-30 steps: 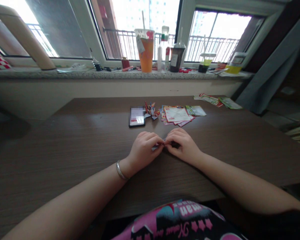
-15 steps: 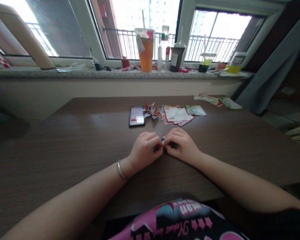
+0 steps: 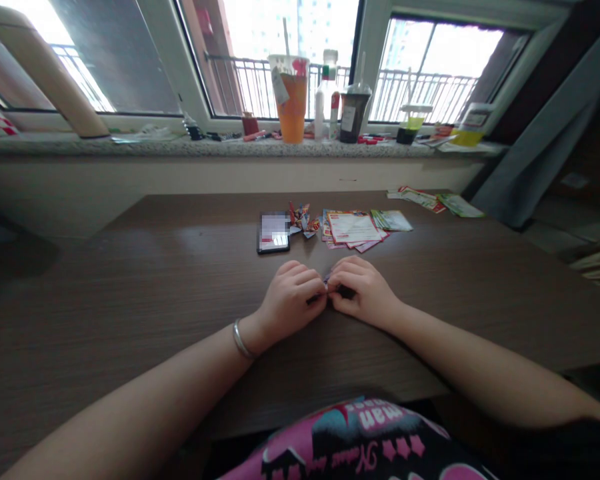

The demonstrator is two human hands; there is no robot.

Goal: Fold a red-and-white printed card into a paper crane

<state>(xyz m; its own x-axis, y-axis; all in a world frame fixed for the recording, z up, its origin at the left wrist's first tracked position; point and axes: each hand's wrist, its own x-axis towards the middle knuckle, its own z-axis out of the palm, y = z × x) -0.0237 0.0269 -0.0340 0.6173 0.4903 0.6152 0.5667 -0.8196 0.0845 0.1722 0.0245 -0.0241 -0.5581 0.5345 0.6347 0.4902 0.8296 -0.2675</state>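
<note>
My left hand [image 3: 294, 295] and my right hand [image 3: 360, 288] meet over the brown table, fingertips nearly touching. Both are closed in a pinch on a small piece of colourful printed paper [image 3: 327, 277]. Only a purplish sliver of it shows between the fingers; the rest is hidden. Just beyond the hands lie a pile of folded colourful paper pieces [image 3: 304, 221] and a stack of printed paper sheets [image 3: 354, 228]. A phone [image 3: 274, 233] with a lit screen lies to the left of the folded pieces.
Green and red printed sheets [image 3: 425, 200] lie at the table's [image 3: 130, 280] far right. Behind it, a stone windowsill [image 3: 220, 149] carries a tall orange drink cup [image 3: 293, 107], a dark drink cup [image 3: 353, 117], bottles and small items. A grey curtain [image 3: 545, 133] hangs at right.
The paper between my fingers shows less than before; its patterned part has sunk behind the fingertips. Both hands stay in almost the same place.
</note>
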